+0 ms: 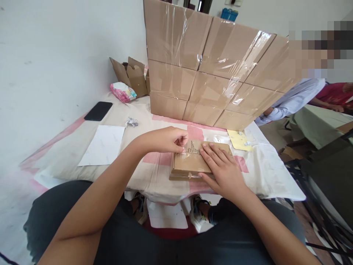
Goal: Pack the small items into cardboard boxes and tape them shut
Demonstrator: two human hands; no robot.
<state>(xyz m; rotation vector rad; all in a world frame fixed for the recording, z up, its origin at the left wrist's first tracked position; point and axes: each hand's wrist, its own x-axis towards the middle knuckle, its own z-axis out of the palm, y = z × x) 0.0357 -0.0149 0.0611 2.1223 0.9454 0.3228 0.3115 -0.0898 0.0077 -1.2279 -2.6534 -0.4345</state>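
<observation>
A flat brown cardboard box (pixel 190 163) lies on the cloth-covered table in front of me. Rough, torn-looking lines mark its top, and a bit of clear tape (pixel 190 176) shines on its front edge. At the box's upper left, my left hand (pixel 176 140) is closed in a pinch on what looks like a strip of clear tape (pixel 184 150), partly hidden by the fingers. My right hand (pixel 222 167) rests flat on the right part of the box, fingers stretched out and thumb at the front edge.
A tall wall of taped cardboard boxes (pixel 217 88) stands behind the box. On the left are a white sheet (pixel 102 145), a black phone (pixel 98 111), crumpled tape (pixel 131 122), a pink packet (pixel 122 92) and an open carton (pixel 135 78). Yellow paper (pixel 239 140) lies right; a person's sleeve (pixel 292 97) shows beyond.
</observation>
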